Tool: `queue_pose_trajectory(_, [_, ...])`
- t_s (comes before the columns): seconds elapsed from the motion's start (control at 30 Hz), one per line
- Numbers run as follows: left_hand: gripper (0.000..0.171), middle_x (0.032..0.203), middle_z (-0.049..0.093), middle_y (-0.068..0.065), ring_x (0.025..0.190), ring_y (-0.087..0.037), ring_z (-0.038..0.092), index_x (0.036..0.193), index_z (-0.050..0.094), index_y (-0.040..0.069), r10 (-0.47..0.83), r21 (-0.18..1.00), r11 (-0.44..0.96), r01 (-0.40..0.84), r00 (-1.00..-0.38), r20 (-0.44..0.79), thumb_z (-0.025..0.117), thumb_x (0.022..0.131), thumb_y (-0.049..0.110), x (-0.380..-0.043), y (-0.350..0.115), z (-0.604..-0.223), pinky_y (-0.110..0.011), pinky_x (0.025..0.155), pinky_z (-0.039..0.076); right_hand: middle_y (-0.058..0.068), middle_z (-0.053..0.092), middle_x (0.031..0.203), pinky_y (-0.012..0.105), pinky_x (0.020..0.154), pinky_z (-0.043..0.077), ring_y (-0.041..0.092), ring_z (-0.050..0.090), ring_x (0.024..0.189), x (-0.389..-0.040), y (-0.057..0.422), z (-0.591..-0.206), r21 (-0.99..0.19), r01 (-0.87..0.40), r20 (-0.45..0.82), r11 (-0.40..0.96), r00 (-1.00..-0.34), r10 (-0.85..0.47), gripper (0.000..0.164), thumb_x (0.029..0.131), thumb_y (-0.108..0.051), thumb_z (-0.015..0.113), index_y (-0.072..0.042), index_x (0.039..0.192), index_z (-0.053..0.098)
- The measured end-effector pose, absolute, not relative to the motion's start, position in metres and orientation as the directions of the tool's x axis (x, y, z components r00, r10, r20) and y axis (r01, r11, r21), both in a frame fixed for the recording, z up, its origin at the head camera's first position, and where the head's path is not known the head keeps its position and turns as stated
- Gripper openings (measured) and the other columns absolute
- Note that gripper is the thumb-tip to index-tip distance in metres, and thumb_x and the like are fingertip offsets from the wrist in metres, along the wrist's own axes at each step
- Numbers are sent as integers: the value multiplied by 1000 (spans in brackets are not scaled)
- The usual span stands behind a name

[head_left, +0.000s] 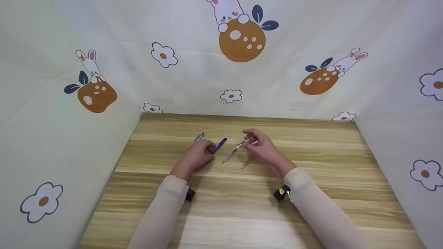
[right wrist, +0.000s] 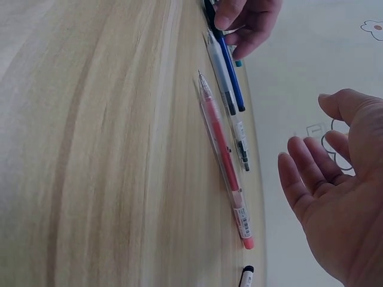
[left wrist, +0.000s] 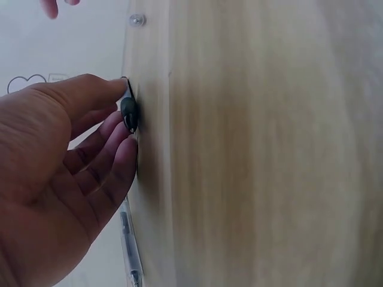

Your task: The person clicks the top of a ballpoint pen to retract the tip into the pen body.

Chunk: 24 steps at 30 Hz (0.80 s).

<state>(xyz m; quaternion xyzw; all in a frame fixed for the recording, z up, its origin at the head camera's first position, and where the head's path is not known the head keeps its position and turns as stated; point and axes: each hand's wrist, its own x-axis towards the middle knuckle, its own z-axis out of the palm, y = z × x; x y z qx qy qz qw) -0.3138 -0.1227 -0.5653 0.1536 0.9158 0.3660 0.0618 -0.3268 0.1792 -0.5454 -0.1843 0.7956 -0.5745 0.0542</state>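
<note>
A dark blue pen with a black end [head_left: 219, 145] lies slanted at the middle of the table. My left hand [head_left: 199, 154] pinches it near its closer end between thumb and fingers, as the left wrist view shows around the black tip [left wrist: 129, 113]. Beside it is a clear pen with a dark end [head_left: 232, 153]. A red pen [right wrist: 222, 149] lies farther right, partly beneath my right hand [head_left: 262, 147] in the head view. That hand hovers over the pens, fingers loosely spread, holding nothing.
Beyond the left hand lies a light blue pen [head_left: 199, 136]. The black end of another pen [right wrist: 247, 275] shows at the lower edge of the right wrist view. A pale printed cloth [head_left: 193, 79] walls the back and sides of the wooden table [head_left: 235, 214].
</note>
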Motion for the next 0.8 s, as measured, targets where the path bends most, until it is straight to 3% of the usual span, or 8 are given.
queue_pose_trajectory(0.17, [29,119,74,-8,109,-24,69,125,78,5,317,616,747,250,-948,0,80,97,5,-314,-118,-566,-45,100,58,34,61,131,26,90,59,26,68,110,-326,178,-548,-940,-222,119,257,-925,-362,49,101,3,75,4,148,61])
queue_pose_trajectory(0.43, [24,113,73,-8,105,-25,67,121,78,5,311,543,798,259,-950,-4,78,97,4,-315,-112,-561,-47,98,57,34,61,130,23,89,57,32,69,111,-327,172,-551,-948,-216,124,233,-926,-356,48,100,7,73,6,146,61])
queue_pose_trajectory(0.6, [21,112,74,-7,105,-25,68,119,78,5,298,569,783,250,-955,9,77,98,4,-314,-112,-560,-46,98,57,31,61,134,27,90,58,27,69,112,-327,166,-550,-955,-167,80,244,-941,-329,47,102,0,75,1,148,63])
queue_pose_trajectory(0.8, [21,110,74,-6,102,-22,69,121,77,5,298,681,696,228,-954,15,77,99,5,-315,-110,-563,-44,95,59,24,65,134,31,89,60,27,67,114,-326,159,-550,-958,-125,48,260,-958,-283,47,104,-7,76,-4,149,64])
